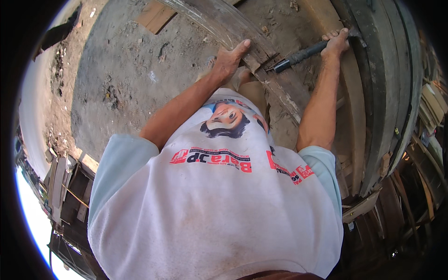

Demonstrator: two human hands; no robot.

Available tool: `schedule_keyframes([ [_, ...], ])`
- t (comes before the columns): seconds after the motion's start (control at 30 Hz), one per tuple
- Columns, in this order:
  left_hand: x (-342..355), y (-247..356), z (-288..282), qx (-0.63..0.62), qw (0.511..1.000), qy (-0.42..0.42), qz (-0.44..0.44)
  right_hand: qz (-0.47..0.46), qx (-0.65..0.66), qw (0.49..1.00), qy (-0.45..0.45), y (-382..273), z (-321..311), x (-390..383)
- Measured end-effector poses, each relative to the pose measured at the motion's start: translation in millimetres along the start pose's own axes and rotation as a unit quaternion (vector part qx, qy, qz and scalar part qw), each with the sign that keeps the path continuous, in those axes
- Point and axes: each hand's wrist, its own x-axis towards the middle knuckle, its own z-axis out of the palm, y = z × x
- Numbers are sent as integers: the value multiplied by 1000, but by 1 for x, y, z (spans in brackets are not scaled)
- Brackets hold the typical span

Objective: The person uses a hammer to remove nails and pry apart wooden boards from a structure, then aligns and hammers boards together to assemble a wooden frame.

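Note:
My left hand (229, 61) grips a weathered wooden plank (212, 21) that runs diagonally down to the right, thumb along its top. My right hand (335, 44) is wrapped around a dark, cylindrical bar-like tool (303, 56) near its right end, beside upright curved boards. The tool's far end lies at a notched, splintered spot (267, 60) on the plank, just right of my left hand; whether it is inserted there I cannot tell. My white printed shirt fills the lower view, with part of a bare foot showing past it.
Long curved boards (382, 93) stand stacked along the right, with more scrap wood (424, 177) behind. A loose brown board (154, 16) lies at the top on the grey, dirty ground (112, 79). A pile of timber and debris (65, 186) sits at the lower left.

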Motion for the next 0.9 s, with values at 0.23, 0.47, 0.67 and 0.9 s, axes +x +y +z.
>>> schedule_keyframes([
  [0.23,-4,7,-3,53,998,13,-10,-68,22,997,22,-43,-16,-47],
  [0.47,1,-13,-7,-33,998,-19,-43,-185,31,977,-106,-86,-3,-113],
  [0.67,-1,7,-9,-10,997,-44,-69,-68,-7,998,6,-44,9,-39],
  [0.9,10,-6,-15,-39,991,-97,-80,-69,-45,995,52,-56,23,-58],
])
